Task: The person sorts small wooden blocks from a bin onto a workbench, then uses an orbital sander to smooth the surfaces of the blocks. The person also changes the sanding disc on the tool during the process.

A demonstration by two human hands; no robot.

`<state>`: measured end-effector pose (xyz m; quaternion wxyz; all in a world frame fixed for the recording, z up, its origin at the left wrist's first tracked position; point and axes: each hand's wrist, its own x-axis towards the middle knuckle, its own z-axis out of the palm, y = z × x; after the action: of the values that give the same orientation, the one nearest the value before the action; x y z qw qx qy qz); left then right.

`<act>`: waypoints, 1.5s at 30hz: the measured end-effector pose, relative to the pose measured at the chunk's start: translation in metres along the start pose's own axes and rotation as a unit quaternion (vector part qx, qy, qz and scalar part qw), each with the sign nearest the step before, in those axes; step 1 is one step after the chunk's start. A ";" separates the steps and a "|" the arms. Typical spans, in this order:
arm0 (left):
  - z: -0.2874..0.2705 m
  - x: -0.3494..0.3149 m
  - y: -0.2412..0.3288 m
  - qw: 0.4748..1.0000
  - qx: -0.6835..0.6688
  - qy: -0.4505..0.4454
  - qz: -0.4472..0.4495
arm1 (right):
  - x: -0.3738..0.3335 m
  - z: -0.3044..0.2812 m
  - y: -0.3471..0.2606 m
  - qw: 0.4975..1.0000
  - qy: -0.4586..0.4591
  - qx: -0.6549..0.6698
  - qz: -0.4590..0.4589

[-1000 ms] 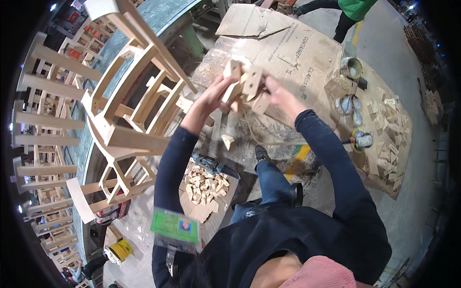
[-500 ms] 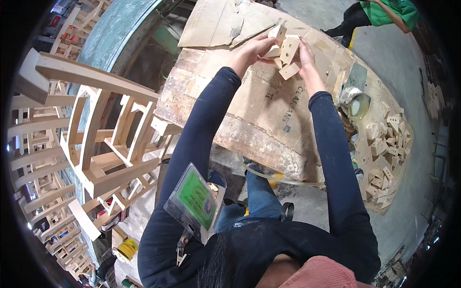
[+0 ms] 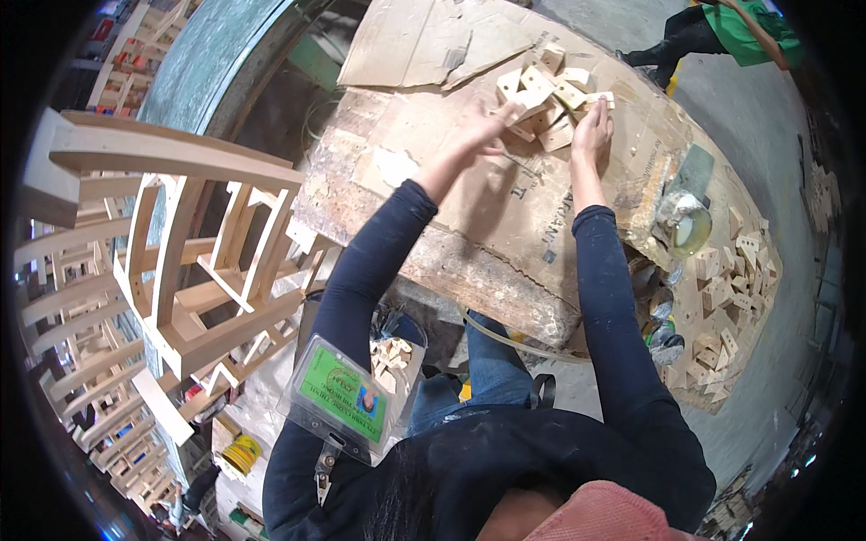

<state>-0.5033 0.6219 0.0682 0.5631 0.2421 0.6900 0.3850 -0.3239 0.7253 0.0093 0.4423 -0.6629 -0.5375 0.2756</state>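
A loose heap of small pale wooden blocks with drilled holes lies on the cardboard-covered bench, in front of me. My left hand is at the heap's left side, fingers apart and fingertips by the nearest blocks, slightly blurred. On the other side, my right hand has its fingers stretched out against a block at the heap's right edge. Neither hand is wrapped round a block.
More drilled blocks are piled on a board at the right, beside a round container. Wooden frames stack up along the left. A hose curves past the bench's near edge. A person in green is at the far right.
The bunch of blocks held between both hands now lies spread on the cardboard. My left hand has drawn back toward me and opened; my right hand has moved slightly right.
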 end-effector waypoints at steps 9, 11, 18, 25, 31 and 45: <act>0.040 -0.018 -0.029 0.942 -0.007 0.216 0.255 | 0.025 0.021 -0.014 0.985 -0.054 -0.034 -0.160; 0.026 -0.081 -0.054 0.944 -0.078 0.170 0.272 | -0.044 -0.018 -0.064 0.981 -0.051 0.038 -0.182; -0.051 -0.286 -0.241 0.918 -0.248 0.227 0.212 | -0.331 -0.070 -0.117 0.863 -0.314 0.189 -0.348; -0.078 -0.388 -0.506 0.921 -0.171 0.348 -0.045 | -0.543 -0.047 0.012 0.795 -0.556 0.096 -0.221; -0.079 -0.403 -0.751 0.861 -0.134 0.464 -0.160 | -0.593 0.099 0.257 0.784 -0.607 -0.062 -0.112; -0.252 -0.388 -1.212 0.594 0.048 0.704 -0.386 | -0.582 0.458 0.502 0.615 -0.457 -0.406 -0.499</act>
<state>-0.5288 -0.4517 -0.6596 -0.0144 -0.3663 0.9185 0.1483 -0.6312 0.2859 -0.7073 -0.1055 -0.1930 -0.9749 0.0330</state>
